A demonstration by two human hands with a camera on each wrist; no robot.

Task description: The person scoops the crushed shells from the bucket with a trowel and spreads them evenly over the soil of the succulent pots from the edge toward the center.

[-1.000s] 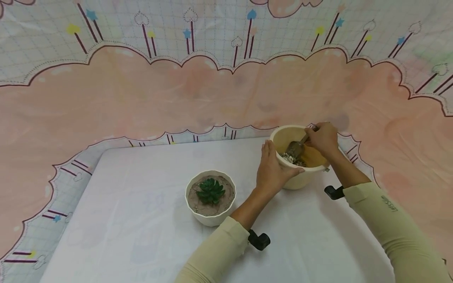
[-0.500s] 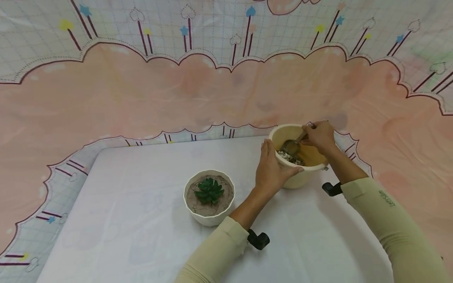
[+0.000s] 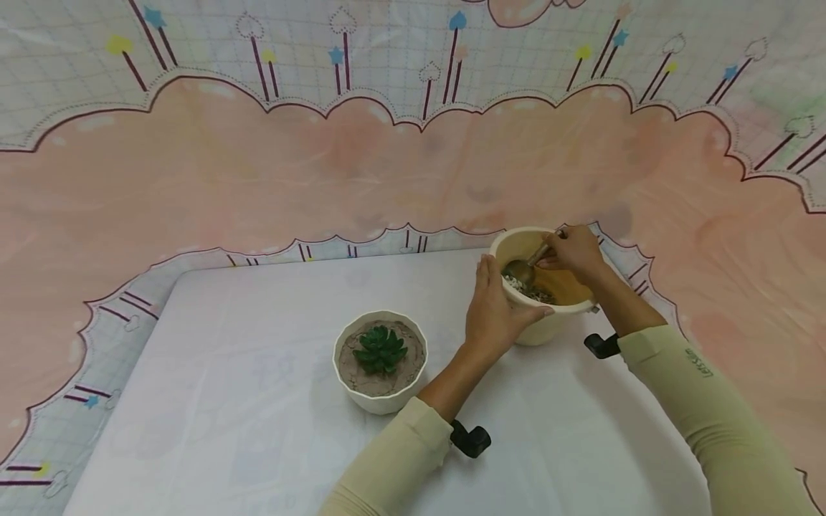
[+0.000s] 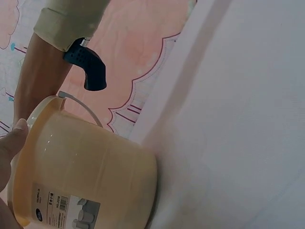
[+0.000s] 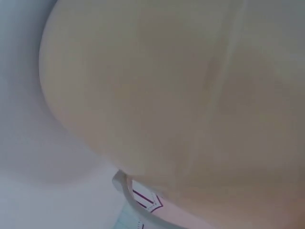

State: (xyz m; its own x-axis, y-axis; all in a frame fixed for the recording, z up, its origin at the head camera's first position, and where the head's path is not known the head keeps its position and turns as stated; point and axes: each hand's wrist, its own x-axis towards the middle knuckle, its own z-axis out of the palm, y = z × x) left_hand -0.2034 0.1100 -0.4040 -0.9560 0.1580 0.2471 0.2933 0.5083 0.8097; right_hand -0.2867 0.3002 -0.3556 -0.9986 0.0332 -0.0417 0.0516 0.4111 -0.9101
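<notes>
A cream plastic bucket (image 3: 547, 331) stands at the back right of the white table, with loose grey and white gravel (image 3: 537, 292) at its bottom. My left hand (image 3: 493, 315) lies against the outside, fingers straight along the left wall and thumb across the front rim. In the left wrist view the thumb touches the rim of the bucket (image 4: 105, 152). Over the bucket's mouth, my right hand (image 3: 576, 252) grips the handle of a small metal scoop (image 3: 520, 273), its head down in the bucket by the gravel. Only the bucket's wall (image 5: 157, 86) and part of its bail show in the right wrist view.
A white pot (image 3: 379, 403) with a green succulent (image 3: 380, 350) in greyish-brown soil stands left of my left forearm. The white-covered table (image 3: 226, 401) meets a pink patterned cloth (image 3: 323, 179) behind. A grey bail (image 4: 81, 106) hangs from the bucket.
My right hand has moved left with the scoop, whose head is now nearer the bucket's left wall. The left hand keeps its place on the bucket.
</notes>
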